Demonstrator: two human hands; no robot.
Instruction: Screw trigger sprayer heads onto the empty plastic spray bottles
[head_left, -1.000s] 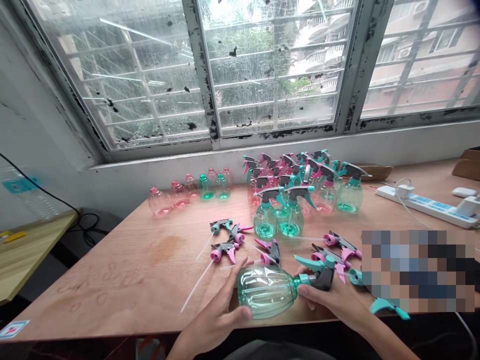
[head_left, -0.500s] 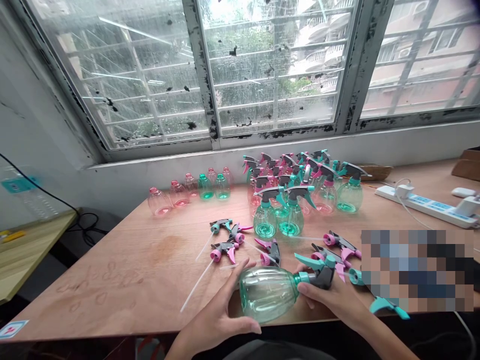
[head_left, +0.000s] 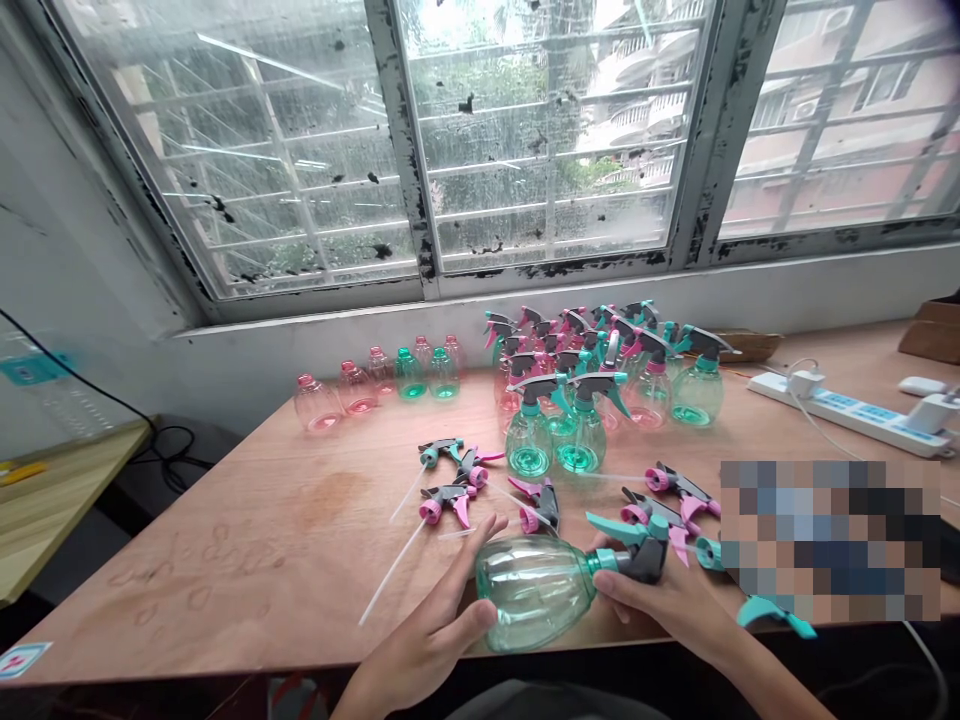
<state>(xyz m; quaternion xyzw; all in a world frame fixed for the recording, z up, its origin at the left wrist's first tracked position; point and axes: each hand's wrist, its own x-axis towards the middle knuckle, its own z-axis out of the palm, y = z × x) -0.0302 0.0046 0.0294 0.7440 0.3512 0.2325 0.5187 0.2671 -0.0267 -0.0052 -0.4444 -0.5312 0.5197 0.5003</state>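
A clear green spray bottle [head_left: 534, 592] lies on its side in the air above the table's front edge, its base to the left. Its grey and teal spray head [head_left: 643, 550] sits at the neck, trigger upward. My left hand [head_left: 442, 620] is closed around the base, thumb on the near side and fingers partly hidden behind. My right hand [head_left: 660, 600] grips the teal collar between thumb and fingers, some of them hidden. Just beyond, a pink and grey spray head [head_left: 541, 508] and another pink one [head_left: 448, 502] with a white tube lie on the table.
Assembled spray bottles [head_left: 579, 440] stand crowded at the back centre. Several headless pink and green bottles [head_left: 358, 390] stand by the wall at the left. More loose heads [head_left: 684, 492] lie at the right, near a blurred-out patch. A white power strip [head_left: 855, 410] lies behind.
My left thumb has moved in from below and now presses against the bottle's base. The bottle and my right hand have hardly moved.
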